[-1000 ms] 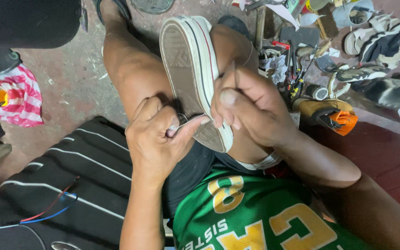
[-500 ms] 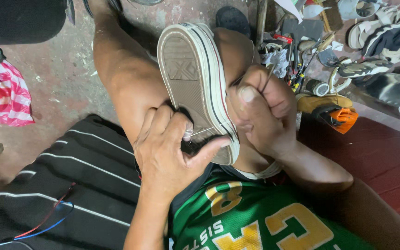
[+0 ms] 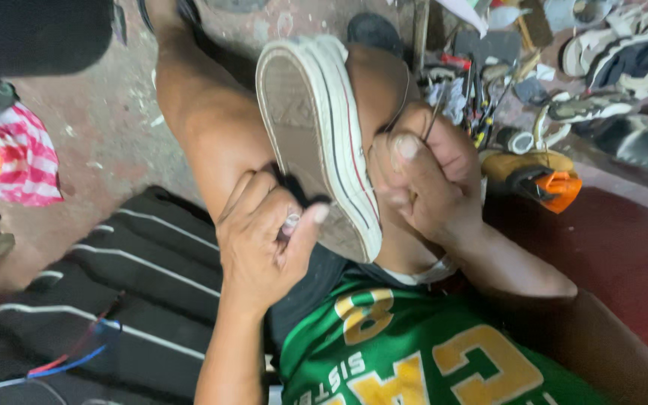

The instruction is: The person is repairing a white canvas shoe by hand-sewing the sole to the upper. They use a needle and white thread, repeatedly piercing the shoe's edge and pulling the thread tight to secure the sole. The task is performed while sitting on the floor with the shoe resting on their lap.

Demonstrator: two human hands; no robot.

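So, sneaker repair on the lap, sole-up in the middle of the frame.

Basically the worn white canvas sneaker with a tan rubber sole and red stripe [image 3: 316,142] is wedged between the bare knees, heel toward the green jersey at the bottom. The left hand [image 3: 264,240] has its fingers curled shut, pinching something small and pale at the heel end (too tiny to tell what). The right hand [image 3: 421,180] is closed around the shoe's side, thumb pressed flat, with a thin dark thread or needle [image 3: 435,112] poking out toward the upper right. My guess at the risk: the shoe is only braced by knees, so a hard tug could twist it loose, and a slipping needle would land in that thumb. Messy pile of tools and old shoes [image 3: 564,112] sits at the upper right.
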